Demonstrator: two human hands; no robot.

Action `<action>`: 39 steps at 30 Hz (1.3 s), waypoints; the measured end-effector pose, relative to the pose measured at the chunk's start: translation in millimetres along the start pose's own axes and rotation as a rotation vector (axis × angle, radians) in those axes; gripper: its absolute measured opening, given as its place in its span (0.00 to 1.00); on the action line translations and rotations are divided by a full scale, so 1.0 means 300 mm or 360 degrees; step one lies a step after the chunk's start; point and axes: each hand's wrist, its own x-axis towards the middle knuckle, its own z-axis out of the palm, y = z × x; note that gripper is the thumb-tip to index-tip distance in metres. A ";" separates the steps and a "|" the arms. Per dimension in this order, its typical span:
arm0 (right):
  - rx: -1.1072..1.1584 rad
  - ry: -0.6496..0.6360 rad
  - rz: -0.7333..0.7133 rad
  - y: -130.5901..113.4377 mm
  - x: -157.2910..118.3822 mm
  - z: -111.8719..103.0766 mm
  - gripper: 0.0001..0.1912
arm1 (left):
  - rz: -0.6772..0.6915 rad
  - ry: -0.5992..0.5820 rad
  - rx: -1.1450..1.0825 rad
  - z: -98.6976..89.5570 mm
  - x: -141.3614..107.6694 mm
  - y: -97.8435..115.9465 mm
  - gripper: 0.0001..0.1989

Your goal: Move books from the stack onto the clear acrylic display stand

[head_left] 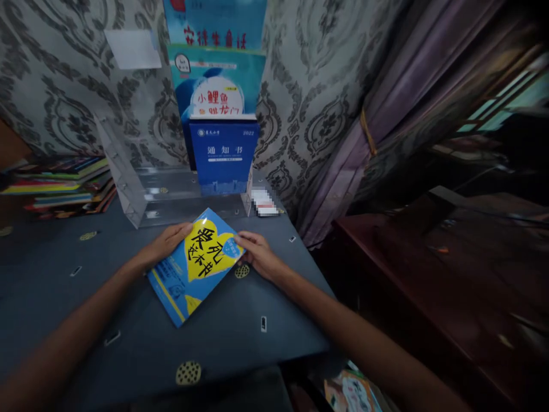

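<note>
A blue book (201, 269) with a yellow heart shape and black characters on its cover is held tilted over the grey-blue table (240, 343). My left hand (171, 240) grips its left edge, and my right hand (257, 252) pinches its right edge with the thumb on the cover. Beyond it stands a tiered clear rack (171, 206) with white side panels. At its right end, a dark blue 2022 booklet (225, 151) stands upright, in front of a teal book (217, 74) and a lighter blue book (214, 23).
At the far left lies a stack of books (72, 183). Right of the rack is a small, blurred white item (265, 203). Patterned wallpaper and a tied purple curtain (343, 171) border the table. A dark red surface (412, 297) stands right; colourful books (354, 392) lie below the front edge.
</note>
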 end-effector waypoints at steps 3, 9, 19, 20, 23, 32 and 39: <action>-0.0064 -0.0134 0.0168 0.017 0.001 -0.016 0.22 | -0.0002 -0.0095 0.0317 -0.043 0.018 -0.016 0.28; -0.0044 -0.0185 0.0325 0.013 0.004 -0.036 0.12 | 0.0502 0.0289 0.1497 0.014 -0.009 -0.026 0.21; 0.0337 -0.0214 0.0669 -0.023 0.004 -0.070 0.21 | 0.0831 0.0223 0.1999 0.293 -0.163 -0.060 0.29; 0.0355 -0.0221 0.0677 -0.024 0.004 -0.072 0.21 | 0.0817 0.0240 0.2036 0.298 -0.164 -0.062 0.28; 0.0386 -0.0246 0.0692 -0.025 0.004 -0.075 0.21 | 0.0804 0.0263 0.2102 0.302 -0.162 -0.058 0.26; 0.0400 -0.0244 0.0700 -0.029 0.004 -0.074 0.21 | 0.0811 0.0278 0.2115 0.312 -0.163 -0.046 0.25; 0.0382 -0.0318 0.0625 -0.018 0.000 -0.080 0.19 | 0.0834 0.0298 0.2053 0.322 -0.162 -0.058 0.27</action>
